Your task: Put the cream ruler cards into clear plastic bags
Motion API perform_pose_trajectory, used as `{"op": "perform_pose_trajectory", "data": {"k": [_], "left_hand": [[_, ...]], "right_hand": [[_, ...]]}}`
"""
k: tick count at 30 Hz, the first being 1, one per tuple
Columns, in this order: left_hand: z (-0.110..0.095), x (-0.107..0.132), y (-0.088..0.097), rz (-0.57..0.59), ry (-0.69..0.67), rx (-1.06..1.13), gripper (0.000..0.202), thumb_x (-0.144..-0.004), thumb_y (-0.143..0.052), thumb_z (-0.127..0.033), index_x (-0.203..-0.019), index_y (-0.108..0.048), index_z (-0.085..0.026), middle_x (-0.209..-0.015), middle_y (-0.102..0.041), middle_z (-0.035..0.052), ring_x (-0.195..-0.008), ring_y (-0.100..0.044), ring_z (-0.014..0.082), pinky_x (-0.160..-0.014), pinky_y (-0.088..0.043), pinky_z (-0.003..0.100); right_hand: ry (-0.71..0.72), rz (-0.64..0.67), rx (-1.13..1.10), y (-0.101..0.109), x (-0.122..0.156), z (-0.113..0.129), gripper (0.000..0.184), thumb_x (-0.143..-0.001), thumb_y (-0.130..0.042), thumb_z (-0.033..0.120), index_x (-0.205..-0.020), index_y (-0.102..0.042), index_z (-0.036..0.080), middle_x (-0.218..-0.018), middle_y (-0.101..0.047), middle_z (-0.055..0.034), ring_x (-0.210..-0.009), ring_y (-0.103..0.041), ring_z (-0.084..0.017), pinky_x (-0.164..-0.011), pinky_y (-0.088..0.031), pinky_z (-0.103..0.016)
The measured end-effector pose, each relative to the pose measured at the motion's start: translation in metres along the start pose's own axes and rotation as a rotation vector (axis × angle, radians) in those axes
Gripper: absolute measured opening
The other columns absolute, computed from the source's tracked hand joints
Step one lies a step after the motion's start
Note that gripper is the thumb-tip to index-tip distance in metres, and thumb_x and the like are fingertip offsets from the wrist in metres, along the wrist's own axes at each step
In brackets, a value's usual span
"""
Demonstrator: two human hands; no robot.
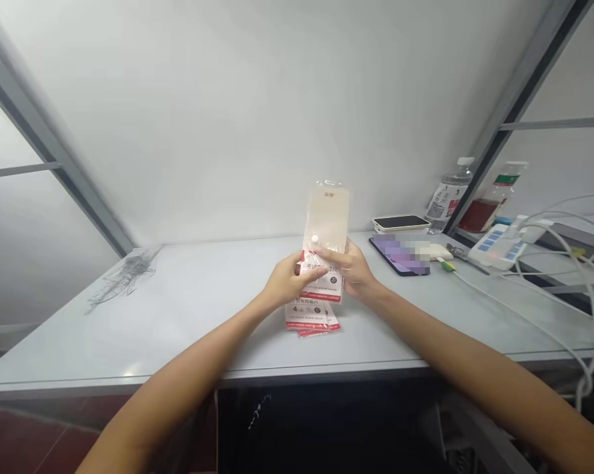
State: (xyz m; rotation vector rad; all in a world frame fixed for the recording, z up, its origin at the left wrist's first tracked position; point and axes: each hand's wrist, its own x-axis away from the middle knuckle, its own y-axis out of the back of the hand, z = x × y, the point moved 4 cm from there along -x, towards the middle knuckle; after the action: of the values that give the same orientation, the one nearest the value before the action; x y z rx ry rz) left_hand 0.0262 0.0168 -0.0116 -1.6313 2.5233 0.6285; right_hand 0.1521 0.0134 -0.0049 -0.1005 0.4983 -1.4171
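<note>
I hold a clear plastic packet (325, 224) with a red-and-white printed label upright above the white table (188, 296). My left hand (288, 282) grips its lower left side, fingers closed on it. My right hand (352, 268) pinches its lower right side, thumb across the label. Under my hands lies a small stack of similar packets (311, 318), flat on the table, partly hidden by my hands.
A dark phone (398, 255) lies right of my hands, another device (400, 223) behind it. Two bottles (448, 195) stand at the back right. A white power strip (499, 246) with white cables (548, 329) fills the right side. Crumpled clear plastic (124, 273) lies far left.
</note>
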Motion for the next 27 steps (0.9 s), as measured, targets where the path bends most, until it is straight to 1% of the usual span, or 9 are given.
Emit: {"op": "perform_pose_trajectory", "data": {"k": [3,6,8,11,13,15,19,23,27], "left_hand": [[-0.002,0.002,0.000,0.003,-0.006,0.014,0.039,-0.075,-0.056,-0.048,-0.099,-0.054,-0.017,-0.079,-0.062,0.0024,-0.065,-0.059,0.0126,-0.054,-0.045,0.023],[0.001,0.003,-0.001,0.042,0.050,0.048,0.044,-0.072,-0.062,-0.047,-0.103,-0.050,-0.019,-0.085,-0.062,0.0039,-0.069,-0.061,0.0143,-0.054,-0.048,0.023],[0.002,0.003,-0.001,0.049,0.079,0.045,0.045,-0.072,-0.061,-0.048,-0.104,-0.048,-0.019,-0.081,-0.061,0.0027,-0.061,-0.060,0.0126,-0.048,-0.046,0.022],[-0.001,0.003,0.000,0.028,0.069,0.097,0.046,-0.077,-0.052,-0.053,-0.108,-0.045,-0.020,-0.068,-0.058,-0.0017,-0.046,-0.053,0.0088,-0.039,-0.040,0.019],[-0.004,0.001,0.002,-0.006,0.040,0.155,0.042,-0.080,-0.046,-0.055,-0.102,-0.047,-0.020,-0.059,-0.053,-0.0041,-0.042,-0.049,0.0078,-0.038,-0.038,0.019],[-0.005,-0.002,0.005,-0.024,0.027,0.179,0.039,-0.079,-0.046,-0.056,-0.088,-0.049,-0.018,-0.055,-0.049,-0.0050,-0.040,-0.047,0.0070,-0.037,-0.037,0.019],[-0.002,-0.004,0.004,0.046,0.074,0.237,0.038,-0.075,-0.055,-0.052,-0.072,-0.050,-0.015,-0.056,-0.049,-0.0038,-0.042,-0.045,0.0054,-0.037,-0.035,0.018],[-0.003,-0.004,0.005,0.065,0.086,0.370,0.036,-0.077,-0.055,-0.050,-0.076,-0.053,-0.014,-0.058,-0.048,-0.0034,-0.045,-0.046,0.0053,-0.039,-0.036,0.018],[-0.008,-0.006,0.011,0.061,0.053,0.307,0.036,-0.076,-0.055,-0.049,-0.079,-0.055,-0.013,-0.059,-0.051,-0.0027,-0.045,-0.047,0.0054,-0.042,-0.039,0.019]], "right_hand": [[-0.003,-0.026,0.072,0.002,0.000,-0.001,0.039,-0.060,-0.076,0.031,-0.093,-0.061,0.017,-0.090,-0.068,-0.0073,-0.078,-0.065,-0.023,-0.069,-0.052,-0.037],[0.044,-0.060,0.163,0.005,0.001,0.000,0.038,-0.060,-0.075,0.035,-0.091,-0.063,0.017,-0.090,-0.069,-0.0085,-0.078,-0.065,-0.024,-0.067,-0.052,-0.037],[0.071,-0.072,0.203,0.006,0.001,0.002,0.038,-0.062,-0.073,0.038,-0.091,-0.064,0.016,-0.090,-0.069,-0.0085,-0.078,-0.065,-0.025,-0.066,-0.052,-0.036],[0.086,-0.081,0.227,0.006,0.001,0.006,0.035,-0.061,-0.074,0.038,-0.088,-0.064,0.017,-0.087,-0.069,-0.0068,-0.076,-0.065,-0.023,-0.063,-0.052,-0.035],[0.069,-0.039,0.228,0.005,0.001,0.007,0.032,-0.060,-0.075,0.035,-0.085,-0.065,0.017,-0.083,-0.069,-0.0062,-0.073,-0.064,-0.022,-0.061,-0.051,-0.034],[0.036,0.023,0.229,0.004,0.001,0.007,0.028,-0.060,-0.075,0.034,-0.080,-0.066,0.017,-0.078,-0.069,-0.0057,-0.069,-0.064,-0.022,-0.060,-0.051,-0.034],[-0.025,0.066,0.227,0.006,0.001,0.004,0.025,-0.058,-0.076,0.035,-0.069,-0.067,0.015,-0.066,-0.067,-0.0035,-0.061,-0.062,-0.020,-0.056,-0.049,-0.033],[-0.035,0.080,0.235,0.008,0.001,0.005,0.023,-0.061,-0.074,0.035,-0.067,-0.067,0.014,-0.066,-0.067,-0.0041,-0.059,-0.061,-0.019,-0.054,-0.048,-0.032],[-0.047,0.168,0.251,0.004,0.004,0.008,0.024,-0.062,-0.073,0.036,-0.074,-0.068,0.015,-0.071,-0.069,-0.0055,-0.064,-0.064,-0.022,-0.058,-0.050,-0.035]]}}
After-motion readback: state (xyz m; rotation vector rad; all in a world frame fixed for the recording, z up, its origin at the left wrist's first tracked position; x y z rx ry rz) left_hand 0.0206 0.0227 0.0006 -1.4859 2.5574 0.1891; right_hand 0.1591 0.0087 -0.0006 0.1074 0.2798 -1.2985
